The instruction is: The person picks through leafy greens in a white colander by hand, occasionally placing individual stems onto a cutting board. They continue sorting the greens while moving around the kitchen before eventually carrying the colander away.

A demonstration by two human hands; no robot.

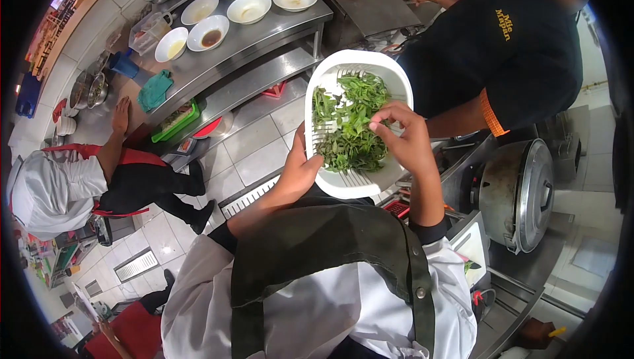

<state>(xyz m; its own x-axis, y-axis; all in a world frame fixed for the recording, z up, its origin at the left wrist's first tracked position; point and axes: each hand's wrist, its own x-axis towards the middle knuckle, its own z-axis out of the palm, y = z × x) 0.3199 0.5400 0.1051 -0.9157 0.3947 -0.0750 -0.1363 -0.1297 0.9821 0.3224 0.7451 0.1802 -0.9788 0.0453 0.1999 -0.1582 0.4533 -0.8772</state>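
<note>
A white slotted plastic basket (pixel 394 75) is held up in front of my chest, with green leaves (pixel 353 124) spread over its bottom. My left hand (pixel 300 167) grips the basket's near left rim, thumb inside and fingers out of sight beneath. Over the right side of the basket is my right hand (pixel 406 134), its thumb and fingertips pinched on some of the leaves. The slots show through in places between the leaves.
On the left, a steel counter (pixel 277 32) carries several white bowls (pixel 249 9), some with sauce. A co-worker in black (pixel 502 48) stands close on my right, near a large lidded pot (pixel 518 194). Another person in a white headcovering (pixel 53 194) leans on the counter.
</note>
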